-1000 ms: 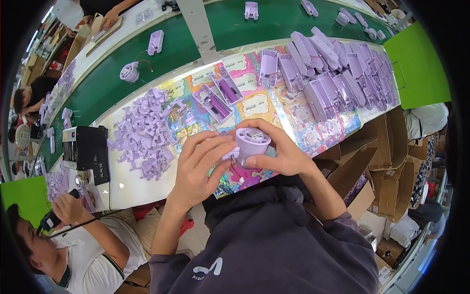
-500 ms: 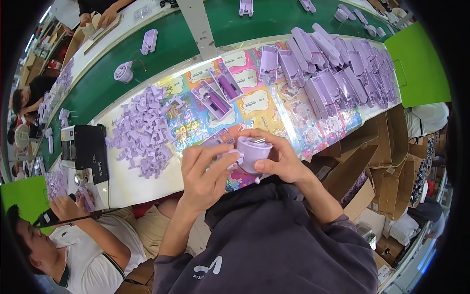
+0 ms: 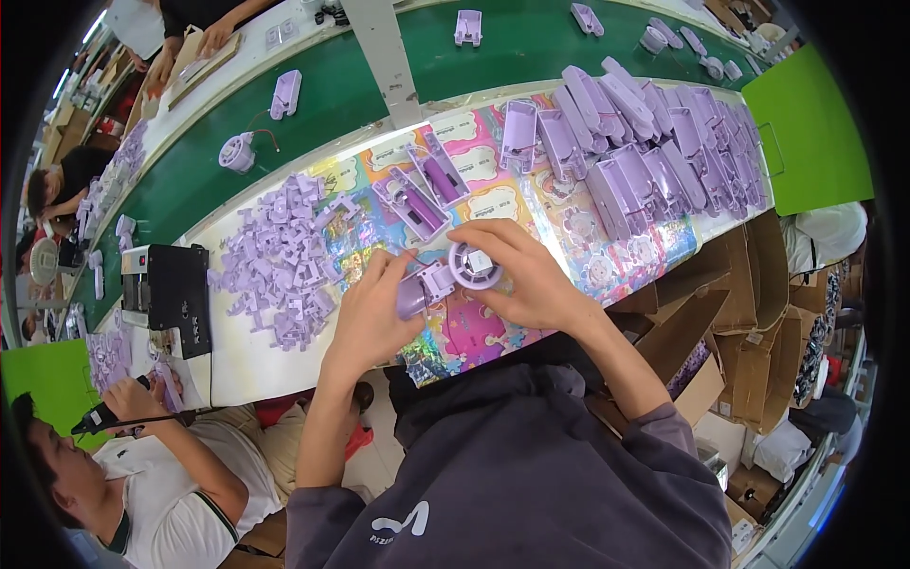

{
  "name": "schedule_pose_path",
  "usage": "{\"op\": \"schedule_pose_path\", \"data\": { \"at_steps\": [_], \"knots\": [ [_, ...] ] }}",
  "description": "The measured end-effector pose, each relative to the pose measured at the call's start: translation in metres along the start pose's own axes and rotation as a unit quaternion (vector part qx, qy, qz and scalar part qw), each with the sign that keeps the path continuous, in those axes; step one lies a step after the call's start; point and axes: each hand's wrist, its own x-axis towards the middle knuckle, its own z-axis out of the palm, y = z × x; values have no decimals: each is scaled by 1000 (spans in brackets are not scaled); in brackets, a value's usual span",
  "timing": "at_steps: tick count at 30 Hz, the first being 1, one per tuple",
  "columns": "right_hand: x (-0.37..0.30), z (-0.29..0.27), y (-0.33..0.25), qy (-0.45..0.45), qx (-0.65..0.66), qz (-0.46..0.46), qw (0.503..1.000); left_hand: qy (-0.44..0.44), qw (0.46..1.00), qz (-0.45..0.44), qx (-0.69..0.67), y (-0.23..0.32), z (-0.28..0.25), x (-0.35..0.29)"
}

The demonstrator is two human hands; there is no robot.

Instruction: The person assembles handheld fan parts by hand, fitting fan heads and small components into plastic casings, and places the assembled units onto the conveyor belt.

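Note:
My right hand (image 3: 526, 277) is wrapped round a lavender round plastic housing (image 3: 462, 277), whose open end faces up and shows a pale square piece inside. My left hand (image 3: 368, 308) is closed on a lavender elongated shell (image 3: 413, 296). The shell's end meets the round housing's side; whether they are joined I cannot tell. Just beyond my hands lie two open lavender shells (image 3: 403, 220), with purple cylinders (image 3: 439, 178) in them.
A heap of small lavender parts (image 3: 280, 256) lies to the left, beside a black box-shaped device (image 3: 169, 299). Many lavender shells (image 3: 654, 152) are piled at right. A green conveyor (image 3: 332, 114) runs behind the table. A co-worker (image 3: 180, 465) sits at lower left holding a tool.
Both hands have moved a little farther from my body. The round housing has turned so its open end faces up, and my left hand has shifted its grip onto the elongated shell.

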Motion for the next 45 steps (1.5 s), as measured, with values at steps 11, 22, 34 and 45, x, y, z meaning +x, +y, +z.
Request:
{"op": "schedule_pose_path", "data": {
  "at_steps": [11, 22, 34, 45],
  "knots": [
    [6, -6, -22, 6, -142, -84, 986, -38, 988, -1, -149, -1, -10, 2],
    [14, -2, -29, 41, -199, -136, 970, 22, 971, -15, -238, 0, -11, 2],
    [42, -6, -34, -20, -7, -122, 992, 58, 904, -75, -417, -19, -25, -5],
    [28, 32, 9, 233, -54, -28, 971, 296, 903, -211, -230, -138, -101, 213]
  ]
}}
